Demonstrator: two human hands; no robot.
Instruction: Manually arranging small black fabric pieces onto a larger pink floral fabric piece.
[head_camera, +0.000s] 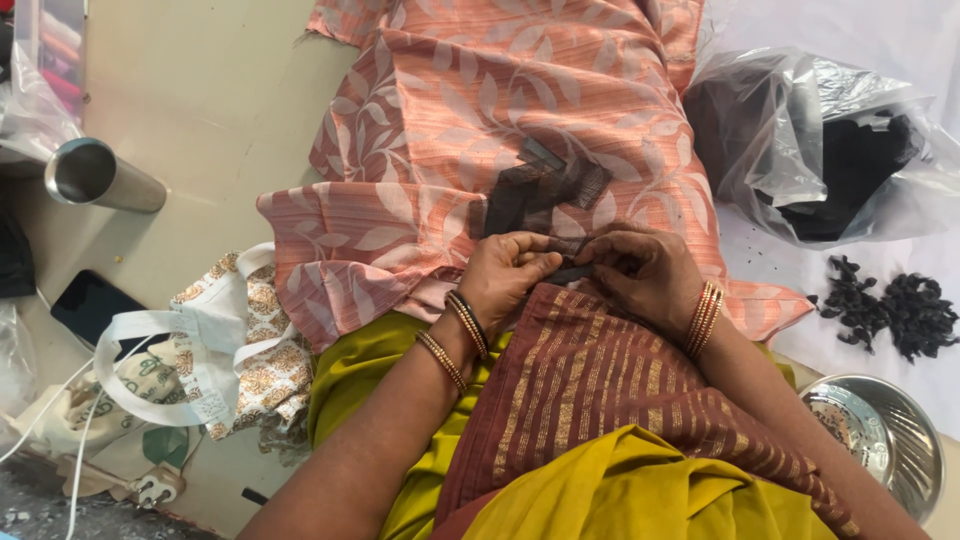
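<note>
Head view: left hand (505, 275) and right hand (640, 270) fingers pinched narrow on black net piece (540, 195), frame centre, over peach leaf-print fabric (480, 110). Best kept taut, edges aligned.

The picture was bright, with soft, even light all over. Shadows were faint and small. The clear plastic bag (800, 120) at the upper right had white shine on it. The steel bowl (905, 450) at the lower right and the metal cup (95, 178) at the left gleamed too. The middle looked sharp. The far corners looked a little soft.
</note>
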